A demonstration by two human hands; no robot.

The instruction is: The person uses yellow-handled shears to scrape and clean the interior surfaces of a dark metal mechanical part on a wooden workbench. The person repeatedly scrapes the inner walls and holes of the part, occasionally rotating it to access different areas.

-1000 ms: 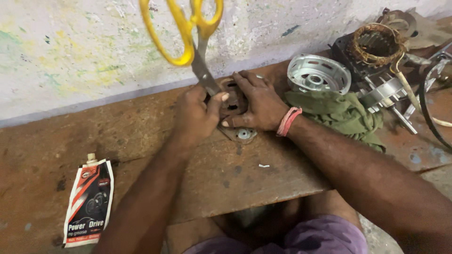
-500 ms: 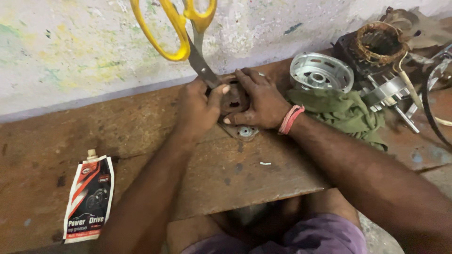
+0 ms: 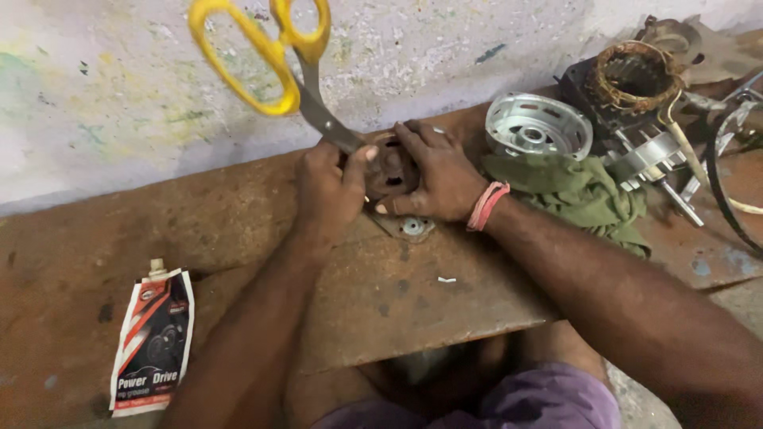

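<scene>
Since the earlier frame the yellow-handled scissors (image 3: 274,71) have tipped a little further toward ten o'clock, their handles now nearer the top left of the view, while both hands have kept their place on the rusty round part.

At eight o'clock, near the front edge of the rusty table (image 3: 238,238), lies a red, white and black squeeze pouch (image 3: 152,345) with a small nozzle, well apart from the hands. Above it, toward eleven o'clock, the scissor handles stand up blurred against the pale, paint-flecked wall (image 3: 95,103); the metal blades run down toward four o'clock into the left hand (image 3: 332,193), which is closed around them. Just to its right, near the centre, the rusty round metal part (image 3: 391,167) sits on the table, the scissor tip pressed at its edge. The right hand (image 3: 435,179) clasps this part from the three o'clock side, fingers curled over its top; a pink band (image 3: 486,205) circles the wrist. A small metal plate (image 3: 409,226) lies just below the hands. At two o'clock a silver motor end cover (image 3: 539,127) rests against a green cloth (image 3: 580,195), and beyond it a copper-wound stator (image 3: 636,75) sits among loose metal pieces.
</scene>
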